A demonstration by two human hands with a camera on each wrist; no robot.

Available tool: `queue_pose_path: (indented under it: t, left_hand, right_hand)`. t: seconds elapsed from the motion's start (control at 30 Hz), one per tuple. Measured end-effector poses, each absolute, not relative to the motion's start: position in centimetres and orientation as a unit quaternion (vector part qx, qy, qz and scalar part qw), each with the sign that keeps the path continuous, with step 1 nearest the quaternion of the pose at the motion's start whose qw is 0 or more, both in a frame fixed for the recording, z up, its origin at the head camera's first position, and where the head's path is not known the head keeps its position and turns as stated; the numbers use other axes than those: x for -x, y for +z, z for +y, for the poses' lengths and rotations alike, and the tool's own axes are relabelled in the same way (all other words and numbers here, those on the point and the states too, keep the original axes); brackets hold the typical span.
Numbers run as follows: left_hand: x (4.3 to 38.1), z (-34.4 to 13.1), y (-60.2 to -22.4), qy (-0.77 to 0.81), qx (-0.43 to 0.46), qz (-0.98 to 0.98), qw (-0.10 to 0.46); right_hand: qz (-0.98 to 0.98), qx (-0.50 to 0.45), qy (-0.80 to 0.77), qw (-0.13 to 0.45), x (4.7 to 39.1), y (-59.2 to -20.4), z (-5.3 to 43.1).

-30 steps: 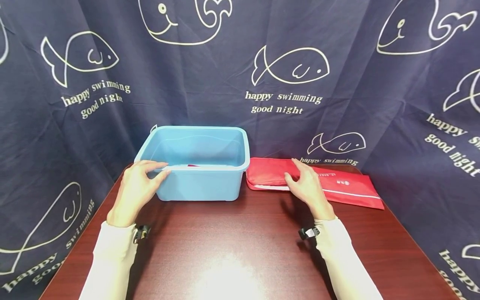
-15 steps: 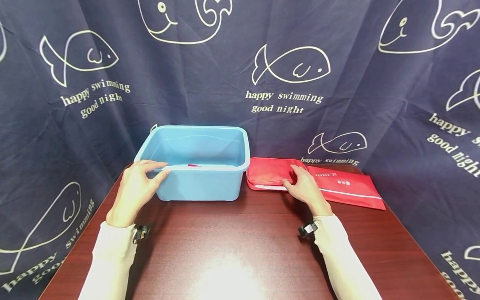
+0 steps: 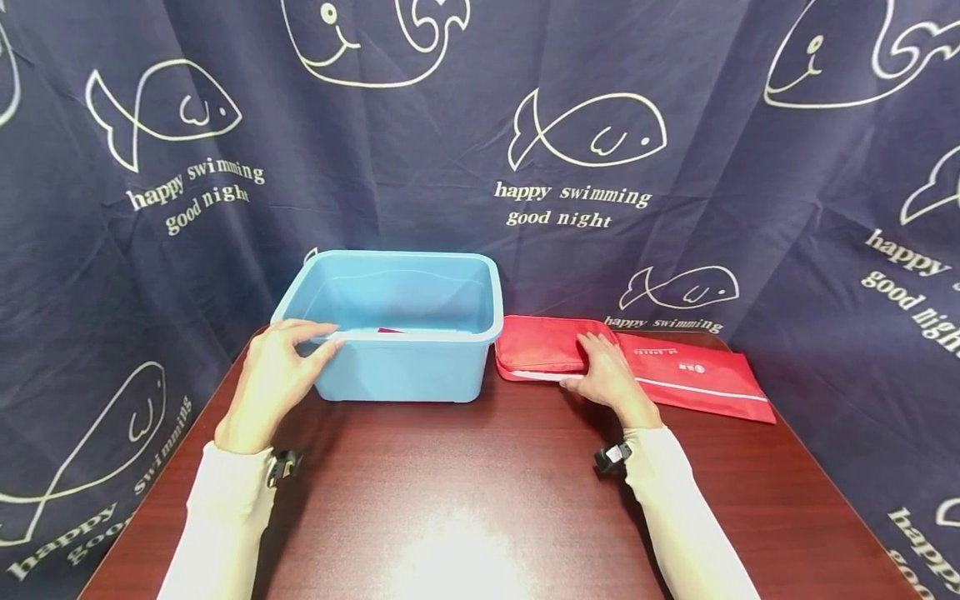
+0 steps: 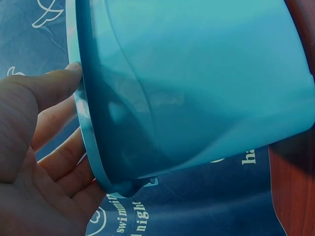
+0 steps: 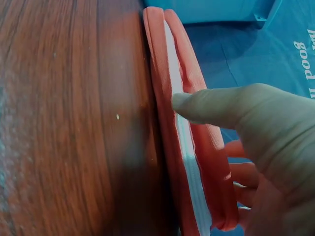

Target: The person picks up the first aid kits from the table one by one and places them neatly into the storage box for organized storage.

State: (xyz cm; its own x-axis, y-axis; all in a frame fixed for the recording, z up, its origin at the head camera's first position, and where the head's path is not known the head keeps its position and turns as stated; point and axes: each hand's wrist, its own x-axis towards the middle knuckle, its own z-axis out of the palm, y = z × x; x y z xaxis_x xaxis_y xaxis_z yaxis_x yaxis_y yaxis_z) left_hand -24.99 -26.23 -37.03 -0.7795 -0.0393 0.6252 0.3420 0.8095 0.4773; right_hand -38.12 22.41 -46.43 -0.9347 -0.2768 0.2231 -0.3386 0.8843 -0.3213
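A light blue plastic bin [image 3: 397, 371] stands at the back left of the table in the head view. My left hand [image 3: 272, 375] holds its near rim at the left corner. In the left wrist view the thumb [image 4: 59, 86] touches the rim, with the other fingers partly hidden behind it. To the right of the bin lies a red zip pouch [image 3: 543, 343] with a white zipper. My right hand [image 3: 613, 382] grips the pouch's right part. Its thumb [image 5: 211, 107] presses on the zipper edge in the right wrist view, while the fingers reach over the top.
A flat red pouch [image 3: 705, 379] with a white stripe and print lies right of the zip pouch. A small red patch [image 3: 390, 331] shows inside the bin. Behind the dark wooden table [image 3: 480, 467] hangs a navy curtain [image 3: 427, 192] with fish drawings.
My right hand has moved left and down onto the zip pouch, its thumb reaching the zipper edge. The left hand stays at the bin's rim.
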Motion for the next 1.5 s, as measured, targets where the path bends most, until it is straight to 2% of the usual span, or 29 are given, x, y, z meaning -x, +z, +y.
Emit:
queue_pose_path:
  t: [0.47,1.5]
  left_hand:
    - [25.1,-26.2,-37.1,-0.297,0.085,-0.896,0.318]
    - [25.2,-26.3,-37.1,-0.292,0.088,-0.896,0.323]
  right_hand:
    - [-0.975,-0.152,0.147,0.074,38.3,-46.9,22.7]
    - [-0.964,-0.125,0.186,0.145,38.7,-47.1,23.6]
